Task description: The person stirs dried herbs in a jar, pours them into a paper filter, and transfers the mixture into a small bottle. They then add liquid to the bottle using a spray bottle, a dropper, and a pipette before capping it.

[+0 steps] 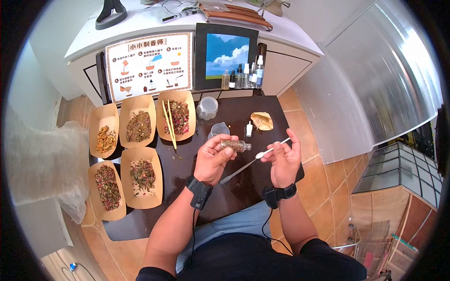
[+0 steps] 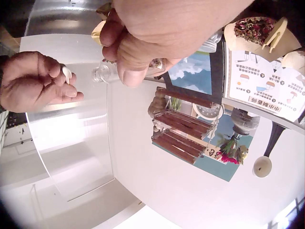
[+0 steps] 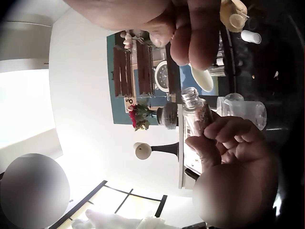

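Note:
My left hand (image 1: 211, 161) holds a small clear glass bottle (image 1: 240, 146) between thumb and fingers. Brown dried bits lie inside it, and its uncapped neck points toward the right hand. In the head view the bottle lies nearly level. A small white spoon (image 1: 260, 155) is pinched in my right hand (image 1: 285, 165), its bowl just beyond the bottle's mouth. The right wrist view shows the spoon's bowl (image 3: 202, 78) close by the threaded neck (image 3: 190, 94). Below the hands, a slim metal tool (image 1: 240, 171) lies on the dark table (image 1: 187, 187).
Several brown paper trays (image 1: 154, 196) of dried petals and herbs stand at the left, yellow tongs (image 1: 168, 124) across one. Behind the hands are clear plastic cups (image 1: 207, 108), a white cap (image 1: 249, 129) and a crumpled tan piece (image 1: 261, 121). Small bottles (image 1: 246, 77) line the back.

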### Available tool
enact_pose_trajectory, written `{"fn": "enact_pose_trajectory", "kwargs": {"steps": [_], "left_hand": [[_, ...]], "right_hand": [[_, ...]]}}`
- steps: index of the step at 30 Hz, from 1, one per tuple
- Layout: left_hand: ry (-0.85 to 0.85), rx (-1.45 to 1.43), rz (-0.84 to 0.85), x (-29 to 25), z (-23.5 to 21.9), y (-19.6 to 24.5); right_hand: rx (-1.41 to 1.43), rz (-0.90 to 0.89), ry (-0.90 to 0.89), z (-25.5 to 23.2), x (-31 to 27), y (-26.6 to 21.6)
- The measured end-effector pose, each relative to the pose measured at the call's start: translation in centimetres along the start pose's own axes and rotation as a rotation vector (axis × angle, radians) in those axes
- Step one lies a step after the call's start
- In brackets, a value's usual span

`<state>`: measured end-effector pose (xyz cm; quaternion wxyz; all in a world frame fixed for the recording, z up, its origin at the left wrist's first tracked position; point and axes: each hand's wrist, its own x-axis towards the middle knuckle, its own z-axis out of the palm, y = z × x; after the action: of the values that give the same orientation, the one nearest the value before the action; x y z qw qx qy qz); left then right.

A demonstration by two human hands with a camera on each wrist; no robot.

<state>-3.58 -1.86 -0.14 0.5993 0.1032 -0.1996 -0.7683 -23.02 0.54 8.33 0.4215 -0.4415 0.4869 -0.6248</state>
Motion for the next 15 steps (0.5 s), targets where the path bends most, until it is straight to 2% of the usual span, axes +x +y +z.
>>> {"fn": "enact_pose_trajectory", "kwargs": {"steps": [2,6,15], "left_hand": [[0.01,0.001,0.006,0.0,0.1,0.0],[-0.001,0.015,0.006,0.0,0.1,0.0],[0.009,0.022,0.011,0.0,0.5,0.1]], "right_hand": [[0.127,-0.012,0.098,-0.1,0.4,0.3],[0.089,-0.065,0.111,0.0,0.5,0.2],[0.104,-0.023,0.128,1.0,0.5,0.7]]}}
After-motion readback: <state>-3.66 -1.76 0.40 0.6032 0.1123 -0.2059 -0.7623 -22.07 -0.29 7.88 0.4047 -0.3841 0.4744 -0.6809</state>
